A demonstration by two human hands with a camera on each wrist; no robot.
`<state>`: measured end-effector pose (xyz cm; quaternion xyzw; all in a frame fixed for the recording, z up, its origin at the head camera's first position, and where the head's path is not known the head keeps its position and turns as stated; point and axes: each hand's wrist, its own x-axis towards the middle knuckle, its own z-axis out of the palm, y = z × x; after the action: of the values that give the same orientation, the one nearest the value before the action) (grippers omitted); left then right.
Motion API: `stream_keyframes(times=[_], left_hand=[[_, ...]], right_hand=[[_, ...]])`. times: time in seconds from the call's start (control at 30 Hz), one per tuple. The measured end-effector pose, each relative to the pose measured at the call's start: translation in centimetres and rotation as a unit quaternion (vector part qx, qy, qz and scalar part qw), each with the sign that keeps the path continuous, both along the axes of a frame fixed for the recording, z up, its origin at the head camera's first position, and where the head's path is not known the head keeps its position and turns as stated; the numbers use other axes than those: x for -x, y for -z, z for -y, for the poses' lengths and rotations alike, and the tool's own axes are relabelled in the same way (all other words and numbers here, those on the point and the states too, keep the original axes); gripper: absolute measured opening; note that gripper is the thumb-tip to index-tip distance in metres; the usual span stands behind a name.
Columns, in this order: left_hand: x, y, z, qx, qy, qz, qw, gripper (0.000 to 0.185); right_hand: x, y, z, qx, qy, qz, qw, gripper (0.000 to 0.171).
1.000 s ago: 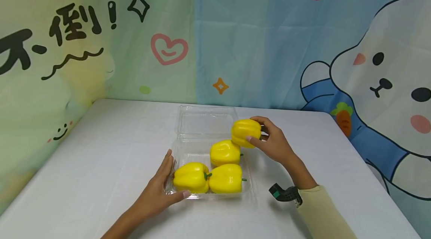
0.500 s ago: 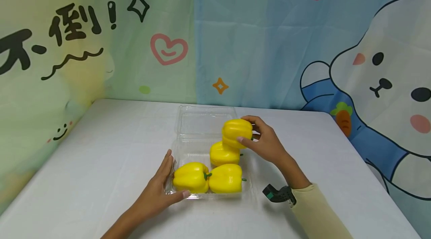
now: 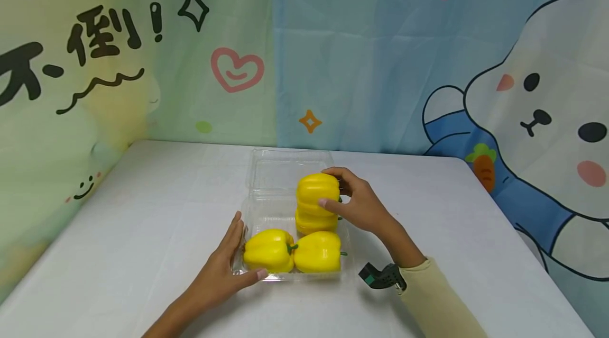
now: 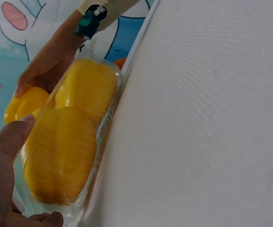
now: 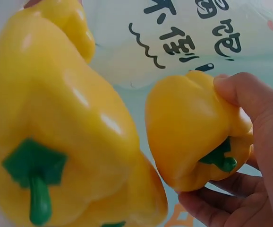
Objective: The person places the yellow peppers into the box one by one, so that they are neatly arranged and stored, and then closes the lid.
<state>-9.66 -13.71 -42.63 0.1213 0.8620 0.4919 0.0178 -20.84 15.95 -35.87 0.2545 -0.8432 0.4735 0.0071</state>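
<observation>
White table [image 3: 119, 253], clear plastic clamshell tray [image 3: 266, 211] on it

A clear plastic clamshell tray [image 3: 252, 211] sits mid-table on the white-clothed table [image 3: 119, 232], its lid lying open behind it. Two yellow bell peppers [image 3: 269, 249] [image 3: 317, 252] lie side by side in its near row, a third [image 3: 311, 222] behind the right one. The right hand [image 3: 357, 203] holds a fourth pepper [image 3: 317, 194] just above the third, and the left hand [image 3: 223, 266] rests against the tray's near-left corner.

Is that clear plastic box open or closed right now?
Open. The clear plastic box has its lid folded back flat on the table behind it, leaving the peppers inside uncovered.
</observation>
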Motion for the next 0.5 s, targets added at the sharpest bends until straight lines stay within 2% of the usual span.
stream_keyframes(times=[0.5], left_hand=[[0.0, 0.0, 0.1, 0.001, -0.001, 0.008, 1.0, 0.116]], right_hand=[[-0.4, 0.0, 2.4, 0.029, -0.042, 0.023, 0.998, 0.056]])
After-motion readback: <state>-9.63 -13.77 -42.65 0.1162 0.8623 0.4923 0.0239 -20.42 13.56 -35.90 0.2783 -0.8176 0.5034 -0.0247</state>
